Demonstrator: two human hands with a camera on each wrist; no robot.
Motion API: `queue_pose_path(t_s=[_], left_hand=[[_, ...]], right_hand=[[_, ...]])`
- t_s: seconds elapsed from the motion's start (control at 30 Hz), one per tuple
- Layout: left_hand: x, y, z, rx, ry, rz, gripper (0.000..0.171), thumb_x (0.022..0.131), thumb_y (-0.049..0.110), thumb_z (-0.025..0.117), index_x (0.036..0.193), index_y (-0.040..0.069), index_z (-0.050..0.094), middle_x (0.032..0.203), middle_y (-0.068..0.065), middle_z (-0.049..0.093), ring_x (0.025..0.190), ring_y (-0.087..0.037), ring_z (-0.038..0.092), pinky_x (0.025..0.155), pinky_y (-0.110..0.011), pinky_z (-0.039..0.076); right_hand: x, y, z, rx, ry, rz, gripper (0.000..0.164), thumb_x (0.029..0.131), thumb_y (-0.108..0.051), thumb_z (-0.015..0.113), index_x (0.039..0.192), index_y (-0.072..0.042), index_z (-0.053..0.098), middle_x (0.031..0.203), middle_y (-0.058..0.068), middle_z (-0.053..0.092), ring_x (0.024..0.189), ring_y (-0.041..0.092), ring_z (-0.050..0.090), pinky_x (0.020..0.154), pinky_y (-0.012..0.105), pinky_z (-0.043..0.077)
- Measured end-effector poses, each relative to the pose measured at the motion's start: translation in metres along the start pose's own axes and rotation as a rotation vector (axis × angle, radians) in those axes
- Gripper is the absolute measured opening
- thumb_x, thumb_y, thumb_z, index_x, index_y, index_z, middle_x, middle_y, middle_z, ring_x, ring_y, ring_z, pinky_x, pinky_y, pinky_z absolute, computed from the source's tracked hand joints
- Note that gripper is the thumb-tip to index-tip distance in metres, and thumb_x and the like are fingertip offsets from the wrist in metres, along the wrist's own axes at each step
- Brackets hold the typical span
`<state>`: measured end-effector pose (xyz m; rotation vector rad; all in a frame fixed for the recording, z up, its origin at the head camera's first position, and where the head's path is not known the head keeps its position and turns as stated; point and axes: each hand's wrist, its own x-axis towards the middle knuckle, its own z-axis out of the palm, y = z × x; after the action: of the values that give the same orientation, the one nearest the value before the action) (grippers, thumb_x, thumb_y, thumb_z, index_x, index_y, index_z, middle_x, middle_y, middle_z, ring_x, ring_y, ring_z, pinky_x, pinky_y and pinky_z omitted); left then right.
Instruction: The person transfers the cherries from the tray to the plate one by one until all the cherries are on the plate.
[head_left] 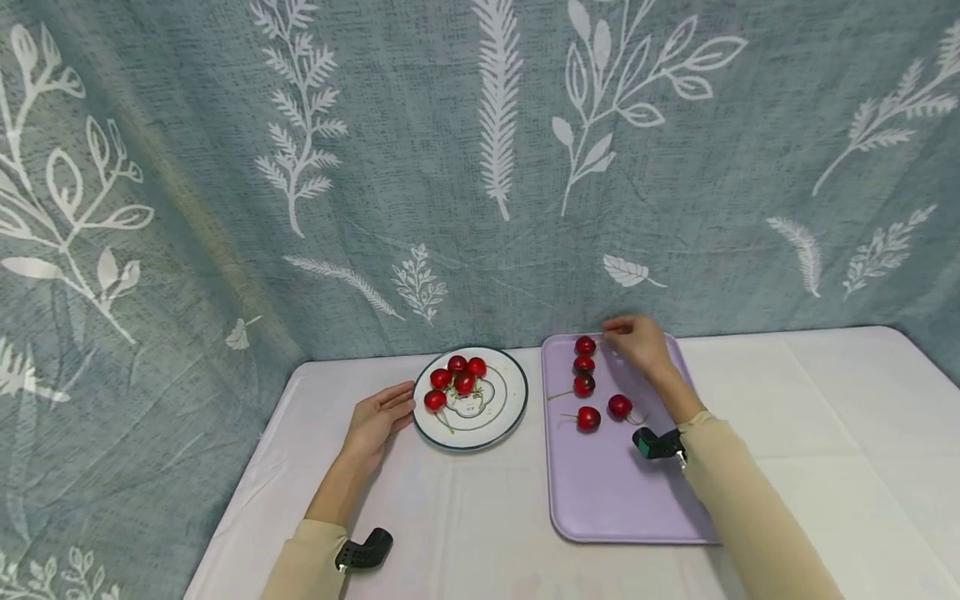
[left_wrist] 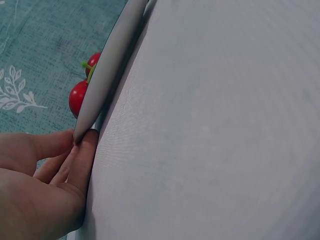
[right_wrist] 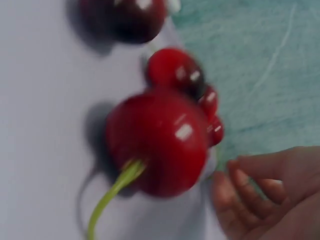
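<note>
My left hand [head_left: 377, 421] holds the left rim of a white plate [head_left: 491, 429] with a dark edge, thumb above and fingers beneath, as the left wrist view shows. Several red cherries [head_left: 464, 382] with green stems lie on the plate's upper left part. Over the far end of a purple tray [head_left: 592, 500], my right hand [head_left: 637, 343] has its fingers loosely bent, fingertips just right of the farthest cherry [head_left: 585, 346] and its stem. Nothing shows between those fingers. In the right wrist view a large cherry [right_wrist: 157, 142] with a green stem appears close to the camera.
On the tray, two more cherries continue the column below the farthest one, and a cherry [head_left: 588, 419] and another cherry [head_left: 619, 407] lie nearer. White cloth [head_left: 480, 525] covers the table. A teal curtain [head_left: 450, 167] with white leaf prints hangs behind its far edge.
</note>
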<state>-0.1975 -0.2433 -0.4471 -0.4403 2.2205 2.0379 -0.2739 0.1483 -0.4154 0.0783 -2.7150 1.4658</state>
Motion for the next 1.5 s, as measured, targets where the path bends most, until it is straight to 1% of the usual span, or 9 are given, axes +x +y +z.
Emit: queue_pose_path(t_s=[0.1,0.33,0.5,0.7,0.87,1.0,1.23,1.4,1.5], left_hand=[[0.0,0.001,0.0,-0.004,-0.001,0.0,0.043,0.096,0.001,0.059,0.138,-0.002,0.052,0.142,-0.022,0.051,0.11,-0.011,0.06,0.082,-0.017,0.054],[0.0,0.001,0.0,-0.006,-0.011,-0.01,0.044,0.096,0.0,0.059,0.139,-0.002,0.051,0.142,-0.022,0.05,0.106,-0.009,0.061,0.082,-0.017,0.054],[0.0,0.001,-0.001,-0.009,-0.01,-0.01,0.044,0.096,-0.001,0.057,0.139,-0.003,0.051,0.141,-0.023,0.051,0.107,-0.01,0.061,0.083,-0.019,0.055],[0.001,0.002,0.001,-0.014,-0.018,-0.013,0.044,0.096,-0.003,0.057,0.139,-0.004,0.05,0.141,-0.024,0.05,0.11,-0.012,0.06,0.084,-0.02,0.055],[0.0,0.002,0.0,-0.01,-0.016,-0.013,0.044,0.096,-0.002,0.057,0.139,-0.003,0.05,0.142,-0.023,0.05,0.108,-0.009,0.06,0.083,-0.018,0.054],[0.0,0.002,-0.001,-0.004,-0.011,-0.017,0.043,0.096,0.0,0.058,0.139,-0.003,0.051,0.142,-0.023,0.05,0.105,-0.007,0.061,0.083,-0.018,0.054],[0.0,0.001,0.0,-0.005,-0.001,-0.019,0.043,0.096,0.001,0.058,0.139,-0.003,0.051,0.141,-0.022,0.051,0.105,-0.008,0.061,0.083,-0.018,0.054],[-0.001,0.002,0.002,0.002,0.002,-0.014,0.043,0.096,0.0,0.058,0.139,-0.003,0.051,0.141,-0.023,0.051,0.106,-0.008,0.061,0.082,-0.017,0.055],[-0.002,0.003,0.002,0.007,0.004,-0.014,0.044,0.096,0.001,0.058,0.139,-0.003,0.051,0.141,-0.023,0.051,0.108,-0.01,0.061,0.082,-0.017,0.055]], right_hand=[[0.003,0.007,-0.001,-0.005,0.019,-0.023,0.024,0.092,-0.002,0.061,0.11,0.013,0.067,0.105,0.028,0.069,0.08,0.02,0.066,0.06,0.016,0.047],[0.009,0.014,-0.001,-0.044,-0.034,-0.04,0.024,0.089,0.004,0.062,0.111,0.013,0.067,0.107,0.028,0.068,0.098,0.038,0.066,0.067,0.021,0.05],[0.011,0.013,0.0,-0.086,-0.076,-0.062,0.023,0.088,0.005,0.063,0.109,0.012,0.068,0.103,0.026,0.07,0.096,0.038,0.067,0.071,0.027,0.054],[0.014,0.016,-0.003,-0.095,-0.101,-0.055,0.021,0.088,0.0,0.068,0.106,0.011,0.07,0.094,0.023,0.072,0.083,0.028,0.068,0.06,0.019,0.048],[0.015,0.016,-0.006,-0.001,-0.148,0.025,0.027,0.09,-0.002,0.066,0.113,0.012,0.067,0.101,0.025,0.071,0.079,0.016,0.068,0.062,0.019,0.054],[0.015,0.014,-0.01,0.172,-0.206,0.12,0.035,0.092,-0.001,0.064,0.122,0.017,0.059,0.105,0.027,0.069,0.073,0.009,0.068,0.068,0.024,0.059],[0.015,0.01,-0.016,0.441,-0.27,0.233,0.042,0.097,0.001,0.057,0.131,0.021,0.046,0.094,0.013,0.074,0.069,0.006,0.069,0.074,0.025,0.059],[0.014,0.007,-0.02,0.478,-0.272,0.246,0.039,0.1,0.001,0.05,0.133,0.02,0.045,0.099,0.013,0.073,0.071,0.005,0.069,0.078,0.027,0.059],[0.014,0.005,-0.021,0.468,-0.268,0.235,0.038,0.101,0.001,0.048,0.133,0.02,0.045,0.106,0.018,0.071,0.073,0.004,0.069,0.079,0.026,0.058]])
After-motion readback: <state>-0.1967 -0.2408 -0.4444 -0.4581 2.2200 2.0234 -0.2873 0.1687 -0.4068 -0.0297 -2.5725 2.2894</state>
